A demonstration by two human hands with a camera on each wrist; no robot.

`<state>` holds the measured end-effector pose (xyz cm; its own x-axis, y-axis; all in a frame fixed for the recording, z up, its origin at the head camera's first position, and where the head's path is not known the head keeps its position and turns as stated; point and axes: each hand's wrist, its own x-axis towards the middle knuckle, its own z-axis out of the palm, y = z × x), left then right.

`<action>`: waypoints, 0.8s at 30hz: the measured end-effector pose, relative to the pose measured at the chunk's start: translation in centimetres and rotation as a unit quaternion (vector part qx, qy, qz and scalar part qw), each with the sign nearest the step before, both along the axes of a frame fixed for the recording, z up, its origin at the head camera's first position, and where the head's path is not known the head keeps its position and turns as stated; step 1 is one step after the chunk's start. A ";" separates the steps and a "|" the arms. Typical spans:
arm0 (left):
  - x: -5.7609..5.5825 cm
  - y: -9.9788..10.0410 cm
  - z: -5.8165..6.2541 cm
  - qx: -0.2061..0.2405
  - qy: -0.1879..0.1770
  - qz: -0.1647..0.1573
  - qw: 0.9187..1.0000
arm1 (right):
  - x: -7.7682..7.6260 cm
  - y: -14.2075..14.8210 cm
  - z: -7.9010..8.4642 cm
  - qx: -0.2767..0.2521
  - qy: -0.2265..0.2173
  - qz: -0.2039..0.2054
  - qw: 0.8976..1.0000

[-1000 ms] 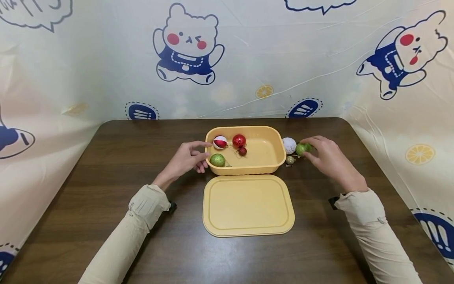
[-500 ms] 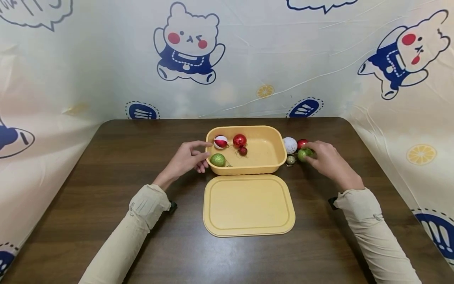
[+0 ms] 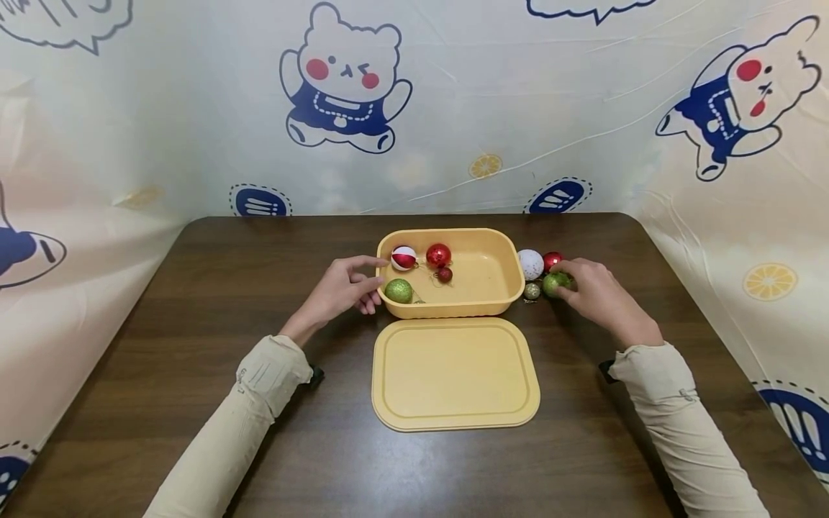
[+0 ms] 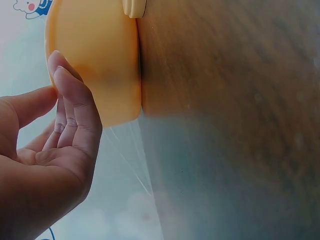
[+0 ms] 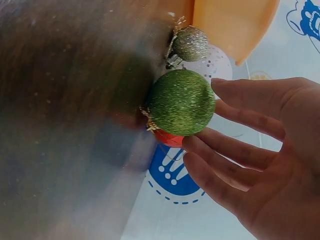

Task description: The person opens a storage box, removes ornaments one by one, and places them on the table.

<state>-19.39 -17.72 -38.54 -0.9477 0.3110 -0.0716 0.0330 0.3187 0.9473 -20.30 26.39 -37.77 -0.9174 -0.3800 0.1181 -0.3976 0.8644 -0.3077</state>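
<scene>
The person's left grip (image 4: pixel 52 157) fills the lower left of the frame, bent fingers (image 4: pixel 65 77) at the rim of a yellow-orange container (image 4: pixel 110 60). A small ridged yellow piece (image 4: pixel 134 7) shows at top centre. Brown desk (image 4: pixel 235 70) spans the right; pale printed cloth (image 4: pixel 122 180) lies bottom centre.

You had the round, glittery green ball (image 3: pixel 553 285) pinched in the frame's right half. Your yellow box (image 3: pixel 482 277), open-topped and round-cornered, stood upright near mid-frame.
</scene>
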 end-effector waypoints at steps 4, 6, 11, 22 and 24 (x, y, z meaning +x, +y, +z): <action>0.0 0.0 0.0 0.001 0.000 -0.002 1.000 | 0.2 -0.1 0.4 -0.004 -0.008 -0.005 1.000; 0.0 0.0 0.0 0.002 0.001 -0.003 1.000 | 0.4 -0.3 0.8 -0.003 -0.018 -0.012 1.000; 0.0 0.0 0.0 0.000 0.003 -0.001 1.000 | 0.8 -0.6 1.5 -0.008 -0.013 -0.010 1.000; 0.0 0.0 0.0 -0.005 0.003 0.002 1.000 | 1.5 -2.7 3.1 -0.029 0.033 0.009 0.999; 0.0 0.1 0.0 -0.004 0.002 0.002 1.000 | 1.4 -3.2 3.4 -0.029 0.037 0.012 0.999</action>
<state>-19.36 -17.63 -38.49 -0.9495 0.3061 -0.0693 0.0361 0.3259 0.9447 -18.86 23.18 -34.37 -0.8955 -0.3930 0.2088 -0.4426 0.8354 -0.3260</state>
